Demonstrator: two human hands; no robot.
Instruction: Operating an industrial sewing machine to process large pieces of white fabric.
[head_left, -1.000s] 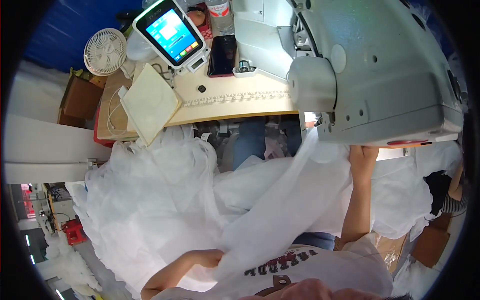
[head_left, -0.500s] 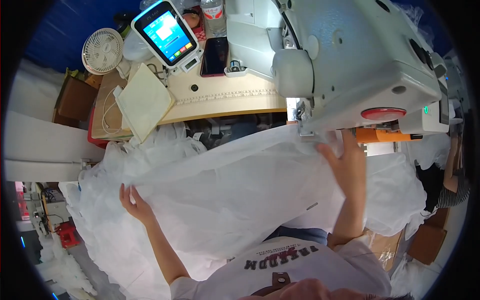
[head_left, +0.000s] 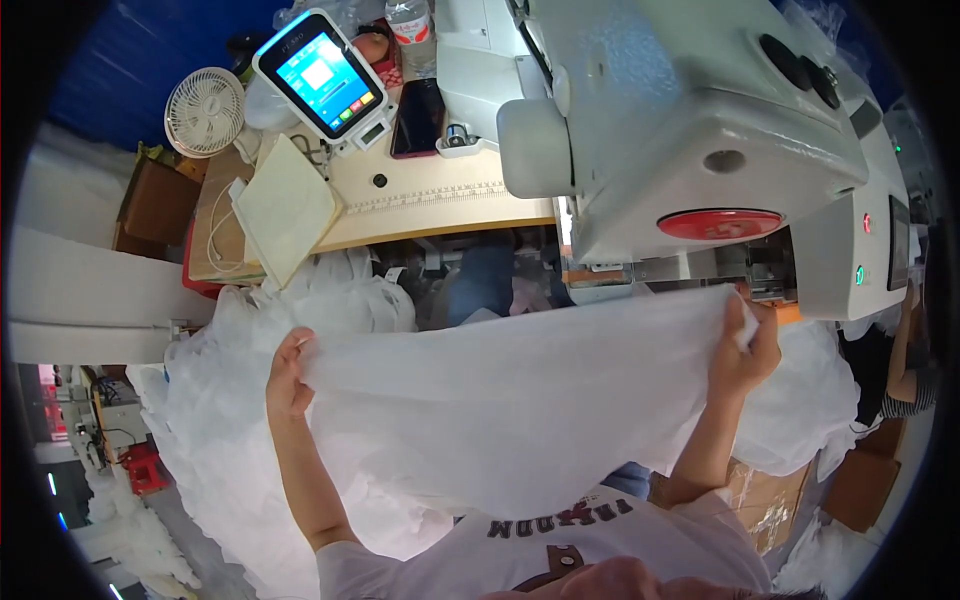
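A wide piece of sheer white fabric (head_left: 520, 400) is stretched between my two hands, its upper edge nearly straight and its lower part draped over my lap. At the fabric's left end my left hand (head_left: 290, 375) pinches the edge. My right hand (head_left: 745, 350) is closed on the other end, just below the front of a large white sewing machine (head_left: 700, 130). The fabric edge lies in front of the machine's metal bed (head_left: 690, 266), apart from it. Behind the machine head's front, the needle area is hidden.
Heaped white fabric (head_left: 230, 460) lies at the left, with another pile (head_left: 800, 400) at the right. On the table (head_left: 420, 212) are a lit control screen (head_left: 325, 75), a phone (head_left: 418, 118), a small fan (head_left: 204, 112), a bottle (head_left: 412, 35) and pale sheets (head_left: 287, 205).
The fabric has come off the machine bed toward me. My right hand has moved right and closed on its end. My left hand has risen slightly rightward and closed on the edge.
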